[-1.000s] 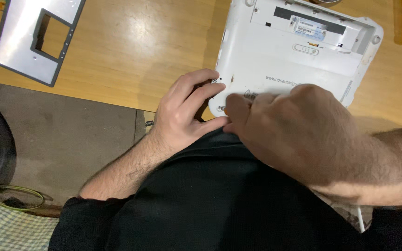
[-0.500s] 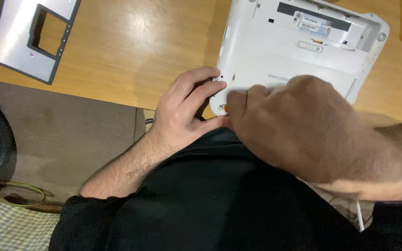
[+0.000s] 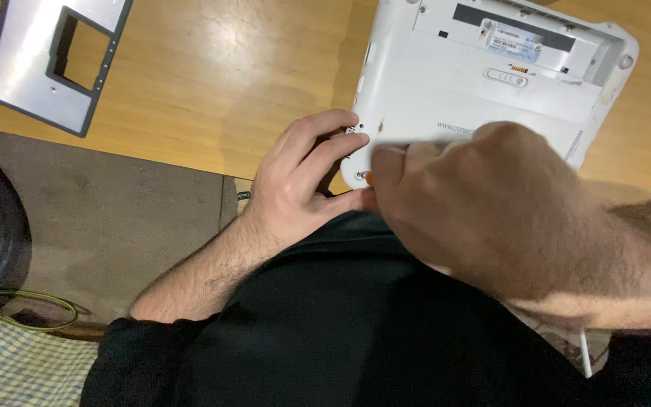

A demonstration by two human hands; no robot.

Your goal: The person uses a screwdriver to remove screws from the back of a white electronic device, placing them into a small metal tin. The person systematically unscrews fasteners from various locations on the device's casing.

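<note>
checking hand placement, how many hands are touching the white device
2: the left hand grips the white device at its near-left corner; the right hand presses on its near edge beside it.

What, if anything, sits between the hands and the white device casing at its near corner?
Nothing visible. The left hand already rests its fingers on the corner of the white device casing. The right hand is over the same edge, covering its own contact point.

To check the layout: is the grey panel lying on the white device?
No, the grey panel lies apart on the wooden table, left of the white device.
</note>
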